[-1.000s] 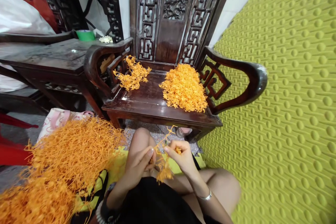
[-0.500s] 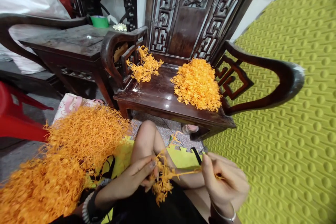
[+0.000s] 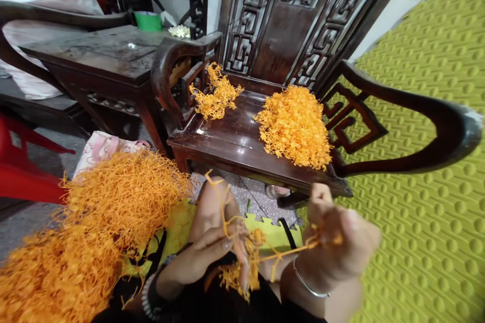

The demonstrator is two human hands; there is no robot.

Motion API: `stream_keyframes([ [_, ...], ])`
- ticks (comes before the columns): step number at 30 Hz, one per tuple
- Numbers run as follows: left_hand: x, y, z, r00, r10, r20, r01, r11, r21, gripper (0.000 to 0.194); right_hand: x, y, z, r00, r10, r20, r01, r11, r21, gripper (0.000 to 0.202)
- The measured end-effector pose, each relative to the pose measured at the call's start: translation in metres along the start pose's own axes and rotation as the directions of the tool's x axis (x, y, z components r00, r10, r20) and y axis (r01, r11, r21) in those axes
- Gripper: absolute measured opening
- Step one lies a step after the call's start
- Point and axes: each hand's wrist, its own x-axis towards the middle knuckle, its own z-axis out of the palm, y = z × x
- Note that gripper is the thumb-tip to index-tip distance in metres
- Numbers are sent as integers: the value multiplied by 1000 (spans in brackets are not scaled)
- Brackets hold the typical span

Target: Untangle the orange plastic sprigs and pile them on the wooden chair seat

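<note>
A clump of thin, branching orange strands (image 3: 252,275) hangs at my left hand (image 3: 212,250), whose fingers are closed on it above my lap. One loose strand sticks up past that hand, over my knee. From the clump, an orange strand (image 3: 282,254) runs taut to my right hand (image 3: 343,242). My right hand, smeared by motion, is a fist around the strand's other end, with bits of orange between its fingers. To the left lies a big heap of similar orange strands (image 3: 125,192), long and tangled.
Ahead, a dark carved wooden chair (image 3: 235,136) bears a dense orange pile (image 3: 295,126) and a smaller loose clump (image 3: 215,93). A wooden side table (image 3: 87,60) with a green container (image 3: 148,21) stands left, near a red plastic stool (image 3: 26,161). Yellow foam matting (image 3: 428,242) lies right.
My right hand has moved right and slightly up, turning into a fist, with the strand drawn out longer. A loose strand now rises above my left hand. The view has shifted slightly.
</note>
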Motion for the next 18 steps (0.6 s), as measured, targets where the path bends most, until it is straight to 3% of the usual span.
stream_keyframes([
  [3, 18, -5, 8, 983, -17, 185, 47, 986, -159, 50, 4, 12, 11, 990, 89, 109, -102, 988, 118, 47],
  [5, 28, -6, 15, 948, -102, 301, 141, 983, -113, 53, 7, 18, 14, 957, 155, 246, -165, 986, 22, 41],
  [6, 32, -6, 17, 939, -157, 305, 185, 981, -65, 50, 9, 20, 14, 948, 168, 272, -158, 986, -55, 39],
  [9, 39, -2, 13, 924, -280, 261, 280, 959, 37, 46, 16, 22, 7, 960, 96, 264, -24, 964, -263, 34],
  [15, 37, 9, -9, 913, -306, 269, 302, 952, 57, 52, 17, 4, -19, 923, -151, 355, 313, 831, -460, 38],
  [18, 31, 17, -1, 895, -310, 321, 315, 948, 38, 55, 6, 0, -25, 934, -263, 243, 354, 785, -509, 42],
])
